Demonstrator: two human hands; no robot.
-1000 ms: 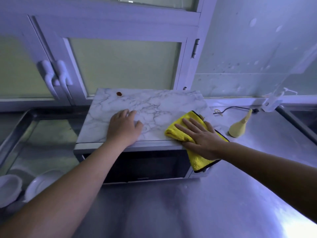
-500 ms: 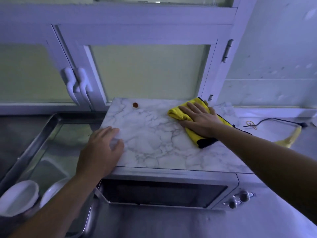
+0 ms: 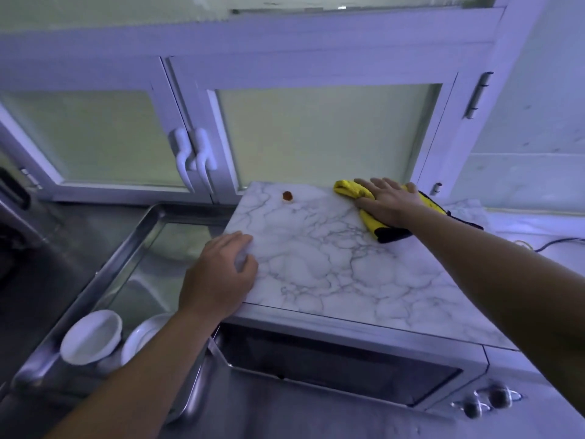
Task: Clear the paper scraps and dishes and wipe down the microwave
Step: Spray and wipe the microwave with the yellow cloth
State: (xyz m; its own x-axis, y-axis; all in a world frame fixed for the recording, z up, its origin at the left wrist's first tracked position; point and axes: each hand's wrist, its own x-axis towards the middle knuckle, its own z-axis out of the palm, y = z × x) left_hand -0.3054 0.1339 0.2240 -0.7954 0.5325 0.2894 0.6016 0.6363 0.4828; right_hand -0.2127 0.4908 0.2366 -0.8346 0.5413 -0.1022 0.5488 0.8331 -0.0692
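The microwave (image 3: 348, 359) has a marble-patterned top (image 3: 332, 274). My right hand (image 3: 387, 202) presses flat on a yellow cloth with a black edge (image 3: 372, 221) at the top's far right. A small reddish-brown spot (image 3: 287, 195) sits on the far left part of the top, apart from the cloth. My left hand (image 3: 221, 277) rests with spread fingers on the top's left edge. Two white bowls (image 3: 91, 337) stand in the metal sink (image 3: 126, 258) to the left, partly hidden by my left forearm.
White cabinet doors with frosted panes and two white handles (image 3: 193, 160) stand right behind the microwave. Two control knobs (image 3: 487, 402) sit at the microwave's lower right. A dark cord (image 3: 557, 243) lies on the counter at the far right.
My right hand slid the yellow cloth from the top's near right corner to the far edge. My left hand shifted to the top's left edge. The camera moved closer and leftward.
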